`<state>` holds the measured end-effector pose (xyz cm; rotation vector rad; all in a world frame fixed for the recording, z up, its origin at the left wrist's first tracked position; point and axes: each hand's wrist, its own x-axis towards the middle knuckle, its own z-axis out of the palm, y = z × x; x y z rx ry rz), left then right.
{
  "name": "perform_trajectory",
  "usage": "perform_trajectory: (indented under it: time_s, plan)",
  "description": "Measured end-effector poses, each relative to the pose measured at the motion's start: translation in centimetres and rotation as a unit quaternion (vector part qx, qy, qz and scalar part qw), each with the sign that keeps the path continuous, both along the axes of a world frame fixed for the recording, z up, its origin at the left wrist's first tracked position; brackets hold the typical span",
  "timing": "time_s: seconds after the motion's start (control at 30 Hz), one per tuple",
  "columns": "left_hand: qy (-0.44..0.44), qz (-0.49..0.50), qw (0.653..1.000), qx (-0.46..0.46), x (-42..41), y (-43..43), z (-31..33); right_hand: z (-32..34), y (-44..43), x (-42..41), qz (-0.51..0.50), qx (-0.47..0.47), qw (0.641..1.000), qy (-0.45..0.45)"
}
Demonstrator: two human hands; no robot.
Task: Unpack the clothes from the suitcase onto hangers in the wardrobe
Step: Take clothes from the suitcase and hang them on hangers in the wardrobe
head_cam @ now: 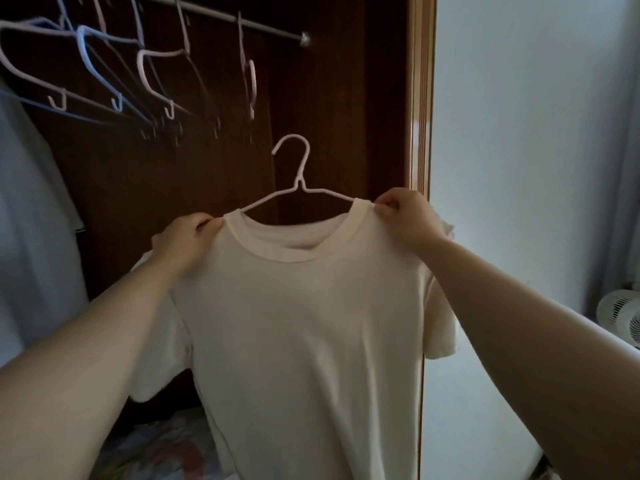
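A cream T-shirt [304,334] hangs in front of me on a pink hanger [294,168], whose hook sticks up out of the neckline, below the wardrobe rail [242,24]. My left hand [183,244] pinches the left shoulder of the shirt beside the collar. My right hand [405,216] pinches the right shoulder at the collar. The hanger's arms are hidden inside the shirt. The suitcase is out of view.
Several empty pink and blue hangers [104,74] hang on the rail at the upper left. A pale garment [31,209] hangs at the far left. The wardrobe's wooden frame [420,98] stands at the right, with a white wall and a fan [620,317] beyond. Patterned fabric [152,448] lies below.
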<state>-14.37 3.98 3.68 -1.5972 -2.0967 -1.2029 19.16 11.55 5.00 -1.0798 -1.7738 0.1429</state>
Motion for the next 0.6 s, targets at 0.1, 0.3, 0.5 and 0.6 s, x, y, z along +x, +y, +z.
perform_trajectory:
  time_s: [0.1,0.3,0.5,0.6]
  plan:
    - [0.004,0.054,0.998,-0.032,-1.9,0.7,0.0,1.3,0.1,0.5,-0.047,0.024,0.999,-0.003]
    - [0.001,-0.028,0.998,-0.054,-0.4,3.6,1.1,3.6,0.3,0.0,-0.117,0.043,0.992,-0.003]
    - [-0.013,-0.12,0.992,-0.046,3.8,7.5,2.7,8.2,1.1,-1.1,-0.2,0.09,0.976,-0.017]
    - [-0.018,-0.172,0.985,-0.019,4.9,9.4,4.0,11.4,2.0,-2.6,-0.227,0.117,0.967,-0.015]
